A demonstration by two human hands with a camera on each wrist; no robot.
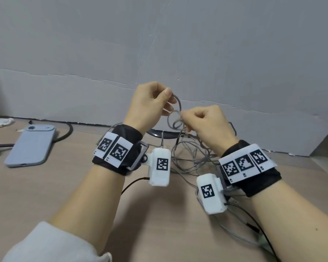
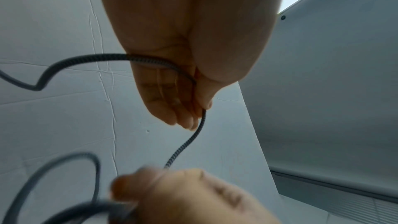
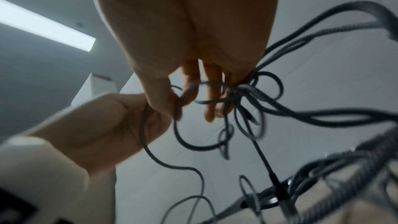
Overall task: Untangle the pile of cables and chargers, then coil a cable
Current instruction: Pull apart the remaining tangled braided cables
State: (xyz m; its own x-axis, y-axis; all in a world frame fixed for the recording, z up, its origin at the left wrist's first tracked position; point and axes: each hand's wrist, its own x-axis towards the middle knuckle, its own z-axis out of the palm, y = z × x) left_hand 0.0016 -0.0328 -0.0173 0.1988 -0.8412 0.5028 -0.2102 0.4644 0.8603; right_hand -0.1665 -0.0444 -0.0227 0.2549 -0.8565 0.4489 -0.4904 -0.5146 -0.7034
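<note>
1. Both forearms are reaching forward from the bottom of the head view, each wrist wearing a black band with printed markers and a white camera block, so that the hands are meeting in mid-air above the bench [image 1: 68, 195].

2. Raised highest is the left hand [image 1: 150, 104]. Its fingers [image 2: 189, 117] are curling in and pinching a grey braided cable [image 1: 179, 104] between thumb and fingertips, which is holding one strand up and apart from the rest, probably so its path can be followed.

3. Just beside and slightly lower is the right hand [image 1: 206, 121]. Its fingers [image 3: 212, 91] are closing on a small knot of loops [image 3: 243, 91] in the same grey cable, seemingly steadying the knot while the left hand is drawing the strand out.

4. Below the hands, the cable pile [image 1: 191, 159] is lying loose on the bench near the wall, with several strands rising to the knot; untangling looks unfinished and coiling is not yet begun.

5. Off to the left, a pale blue phone [image 1: 31, 145] is lying face down, well apart from the pile, with a thick dark cord [image 1: 66, 134] curving beside it.
</note>
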